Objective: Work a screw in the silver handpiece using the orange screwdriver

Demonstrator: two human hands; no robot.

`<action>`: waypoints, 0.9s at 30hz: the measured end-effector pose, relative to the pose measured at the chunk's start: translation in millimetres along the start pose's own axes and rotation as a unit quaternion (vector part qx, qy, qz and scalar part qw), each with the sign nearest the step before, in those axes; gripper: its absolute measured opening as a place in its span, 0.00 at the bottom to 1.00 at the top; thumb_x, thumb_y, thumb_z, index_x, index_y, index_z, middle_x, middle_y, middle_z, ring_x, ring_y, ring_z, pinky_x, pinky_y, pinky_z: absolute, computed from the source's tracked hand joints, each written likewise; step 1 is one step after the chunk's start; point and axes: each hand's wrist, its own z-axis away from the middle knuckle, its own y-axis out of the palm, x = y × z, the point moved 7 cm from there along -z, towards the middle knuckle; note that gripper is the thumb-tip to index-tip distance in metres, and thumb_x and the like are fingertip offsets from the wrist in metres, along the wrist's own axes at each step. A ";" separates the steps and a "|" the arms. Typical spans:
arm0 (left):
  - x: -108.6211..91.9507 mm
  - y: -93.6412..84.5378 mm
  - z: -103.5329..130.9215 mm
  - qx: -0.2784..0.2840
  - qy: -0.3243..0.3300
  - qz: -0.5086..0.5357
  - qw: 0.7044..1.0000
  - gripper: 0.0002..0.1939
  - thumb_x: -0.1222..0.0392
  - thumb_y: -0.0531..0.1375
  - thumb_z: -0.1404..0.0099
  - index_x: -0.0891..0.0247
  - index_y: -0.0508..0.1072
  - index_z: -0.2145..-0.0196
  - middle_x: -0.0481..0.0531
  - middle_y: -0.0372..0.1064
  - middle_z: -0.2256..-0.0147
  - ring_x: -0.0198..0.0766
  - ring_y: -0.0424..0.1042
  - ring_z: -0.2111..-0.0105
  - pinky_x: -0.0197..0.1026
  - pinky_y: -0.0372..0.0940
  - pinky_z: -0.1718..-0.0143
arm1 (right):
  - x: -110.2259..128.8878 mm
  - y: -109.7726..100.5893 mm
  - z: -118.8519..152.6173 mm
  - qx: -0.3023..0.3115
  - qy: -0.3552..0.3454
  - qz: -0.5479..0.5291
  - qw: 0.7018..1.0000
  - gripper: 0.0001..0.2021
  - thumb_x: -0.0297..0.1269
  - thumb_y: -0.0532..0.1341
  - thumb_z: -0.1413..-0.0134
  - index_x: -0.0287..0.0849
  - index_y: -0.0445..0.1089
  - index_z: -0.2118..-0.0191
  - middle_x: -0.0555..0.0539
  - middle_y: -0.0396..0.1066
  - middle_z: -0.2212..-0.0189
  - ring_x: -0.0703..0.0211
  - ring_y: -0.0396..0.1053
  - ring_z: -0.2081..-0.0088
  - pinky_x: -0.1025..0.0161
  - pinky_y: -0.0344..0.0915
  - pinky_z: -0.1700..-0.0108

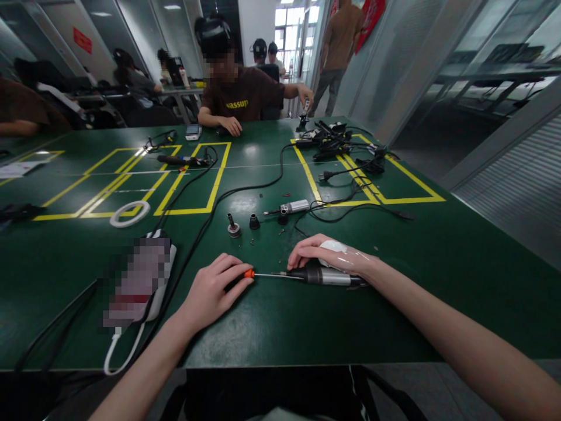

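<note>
My left hand (221, 285) pinches the orange handle (249, 273) of a thin screwdriver (272, 275) between thumb and fingers. Its steel shaft points right, toward a black and silver cylindrical tool (326, 276) lying on the table. Just behind that tool is my right hand (322, 251), fingers loosely curved and apart, with no grip on anything visible. A white patch (333, 247) under clear film covers part of its back. Beyond my hands stand a metal fitting with a stem (234, 227) and a black collar (254, 221), next to a second silver tool (294, 207).
A phone-like device (140, 280) with a white cable lies left, beside a tape roll (130, 214). Black cords cross the green table (245, 333). Tangled black cables and parts (333, 140) are piled far right. Opposite sits a co-worker (241, 93), one hand on a small item.
</note>
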 end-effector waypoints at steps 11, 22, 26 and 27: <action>3.0 5.0 3.9 0.032 -0.033 0.012 0.999 0.06 0.59 0.60 0.26 0.60 0.75 0.54 0.52 0.77 0.62 0.40 0.77 0.64 0.39 0.70 0.62 | -0.5 0.3 0.8 -0.002 -0.003 -0.002 1.000 0.19 0.51 0.65 0.36 0.38 0.83 0.63 0.42 0.83 0.61 0.56 0.78 0.59 0.61 0.72 0.51; 3.3 2.3 4.4 0.017 -0.012 0.016 1.000 0.08 0.58 0.60 0.23 0.61 0.78 0.53 0.54 0.77 0.60 0.40 0.78 0.61 0.39 0.73 0.60 | 0.3 -0.6 0.5 -0.004 0.001 -0.002 1.000 0.19 0.51 0.66 0.37 0.39 0.83 0.63 0.42 0.83 0.61 0.54 0.78 0.59 0.59 0.72 0.51; 4.4 4.2 5.5 0.017 -0.011 0.006 1.000 0.10 0.57 0.59 0.22 0.62 0.80 0.53 0.55 0.77 0.60 0.40 0.79 0.61 0.38 0.73 0.62 | 0.4 -0.5 0.4 -0.001 -0.001 -0.002 1.000 0.19 0.52 0.66 0.37 0.39 0.83 0.63 0.42 0.83 0.61 0.55 0.78 0.59 0.59 0.72 0.51; 4.3 4.6 5.5 0.019 -0.012 0.005 1.000 0.11 0.57 0.58 0.22 0.62 0.80 0.53 0.55 0.78 0.60 0.40 0.79 0.62 0.38 0.73 0.62 | 0.2 -0.4 0.3 0.001 -0.002 -0.003 1.000 0.19 0.52 0.66 0.37 0.39 0.83 0.63 0.42 0.83 0.61 0.55 0.78 0.59 0.60 0.72 0.51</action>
